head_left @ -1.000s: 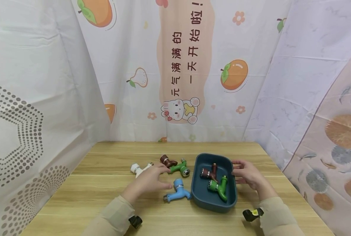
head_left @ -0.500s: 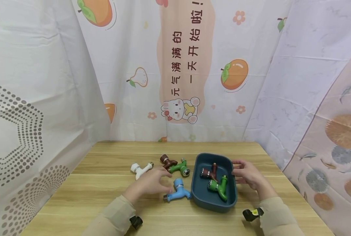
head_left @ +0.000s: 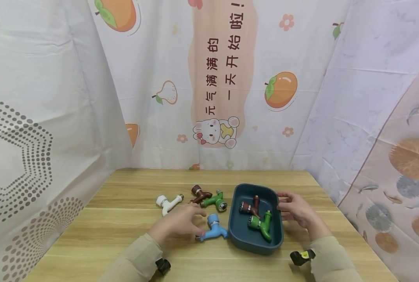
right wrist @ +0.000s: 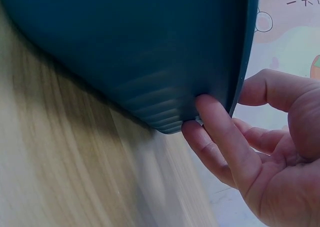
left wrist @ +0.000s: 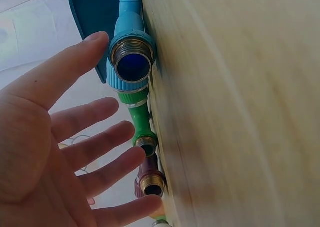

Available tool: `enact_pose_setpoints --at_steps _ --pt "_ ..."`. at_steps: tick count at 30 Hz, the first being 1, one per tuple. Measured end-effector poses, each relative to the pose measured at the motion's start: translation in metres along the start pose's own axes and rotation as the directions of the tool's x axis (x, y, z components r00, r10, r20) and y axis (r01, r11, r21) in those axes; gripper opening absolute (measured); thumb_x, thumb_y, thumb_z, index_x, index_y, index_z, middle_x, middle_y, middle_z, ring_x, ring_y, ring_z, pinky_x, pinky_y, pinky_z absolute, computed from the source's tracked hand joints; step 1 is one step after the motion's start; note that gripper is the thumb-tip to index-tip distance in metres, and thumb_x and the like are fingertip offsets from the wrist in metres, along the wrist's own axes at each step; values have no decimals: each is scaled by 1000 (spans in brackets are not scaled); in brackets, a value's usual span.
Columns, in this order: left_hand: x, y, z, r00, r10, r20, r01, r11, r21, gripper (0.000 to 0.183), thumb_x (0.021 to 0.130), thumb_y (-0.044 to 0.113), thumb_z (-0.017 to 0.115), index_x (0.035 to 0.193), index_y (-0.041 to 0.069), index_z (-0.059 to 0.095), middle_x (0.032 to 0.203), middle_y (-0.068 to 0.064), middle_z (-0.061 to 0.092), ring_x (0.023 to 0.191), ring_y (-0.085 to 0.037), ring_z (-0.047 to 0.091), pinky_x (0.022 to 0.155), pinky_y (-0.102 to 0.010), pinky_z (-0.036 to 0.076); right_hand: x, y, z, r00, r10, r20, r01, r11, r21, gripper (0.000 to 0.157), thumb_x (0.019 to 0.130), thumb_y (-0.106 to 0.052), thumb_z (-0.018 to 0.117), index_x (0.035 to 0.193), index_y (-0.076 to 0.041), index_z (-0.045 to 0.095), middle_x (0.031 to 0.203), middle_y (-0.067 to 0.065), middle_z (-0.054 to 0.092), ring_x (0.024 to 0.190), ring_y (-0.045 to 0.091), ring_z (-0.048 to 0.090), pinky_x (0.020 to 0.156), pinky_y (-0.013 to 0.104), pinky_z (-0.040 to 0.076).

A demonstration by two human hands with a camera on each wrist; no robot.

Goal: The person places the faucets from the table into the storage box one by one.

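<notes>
Laid on a wood-grain table (head_left: 202, 264), from the left: white Y-shaped tap (head_left: 169, 204), brown Y-shaped tap (head_left: 201, 194) slightly farther back, green Y-shaped tap (head_left: 214, 200) just right of that. In front of the last two, blue Y-shaped tap (head_left: 213, 233), just left of a dark-teal, round-cornered tray (head_left: 251, 247). Inside the tray, second brown Y-shaped tap (head_left: 255, 209) behind second green Y-shaped tap (head_left: 263, 226). Left of the blue tap, left hand (head_left: 179, 220); at the tray's right wall, right hand (head_left: 296, 208).

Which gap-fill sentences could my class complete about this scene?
The tray contains ____ taps.
On the left hand, the digit nearest the blue tap is the ____.
Outside the tray, the brown tap lies closest to the ____ one.
The white tap is farther from the ____ hand.
Missing words: two; thumb; green; right.
</notes>
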State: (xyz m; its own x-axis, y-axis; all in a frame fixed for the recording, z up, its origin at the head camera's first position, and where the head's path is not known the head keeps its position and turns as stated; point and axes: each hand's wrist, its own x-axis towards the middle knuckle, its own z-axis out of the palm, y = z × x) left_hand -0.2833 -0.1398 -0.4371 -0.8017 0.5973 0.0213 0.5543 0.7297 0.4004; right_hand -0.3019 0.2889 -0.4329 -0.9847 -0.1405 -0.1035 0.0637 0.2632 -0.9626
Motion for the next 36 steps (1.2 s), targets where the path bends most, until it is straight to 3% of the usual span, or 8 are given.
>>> enact_pose_setpoints --at_steps 9,18,26,31,36 --pt "-1 2 -1 1000 -13 25 14 1000 -21 63 79 52 83 129 17 70 145 -10 56 135 -32 49 109 -51 41 0 0 -1 1000 2 2 -2 1000 2 64 92 2 59 150 12 32 126 34 53 97 30 67 74 49 60" --pt "-1 -1 -2 1000 14 9 -14 1000 -12 59 80 44 85 127 12 71 130 0 67 124 -24 58 104 -44 46 -1 1 -1 1000 -1 4 1 1000 4 64 92 3 59 150 12 32 125 34 52 96 30 67 74 49 60" --pt "1 -5 -3 999 45 5 -45 999 -20 30 87 31 81 111 14 78 115 3 70 103 -17 64 90 -37 52 -2 -2 0 1000 -3 -2 3 1000 -1 64 92 3 59 149 11 33 126 34 53 97 30 67 74 48 60" --pt "1 -7 -3 999 41 18 -40 995 -92 20 90 22 80 107 12 79 104 7 72 91 -10 66 81 -31 54 -3 -3 0 1000 -4 2 4 1000 -5 64 92 2 60 150 12 33 126 34 53 97 30 67 74 48 60" --pt "-1 -6 -4 999 43 33 -38 986 -160 26 86 18 83 109 9 78 103 4 74 90 -12 70 78 -28 55 -2 -2 0 1000 -2 4 2 1000 -2 63 93 2 60 149 11 33 126 34 53 97 31 67 74 47 61"
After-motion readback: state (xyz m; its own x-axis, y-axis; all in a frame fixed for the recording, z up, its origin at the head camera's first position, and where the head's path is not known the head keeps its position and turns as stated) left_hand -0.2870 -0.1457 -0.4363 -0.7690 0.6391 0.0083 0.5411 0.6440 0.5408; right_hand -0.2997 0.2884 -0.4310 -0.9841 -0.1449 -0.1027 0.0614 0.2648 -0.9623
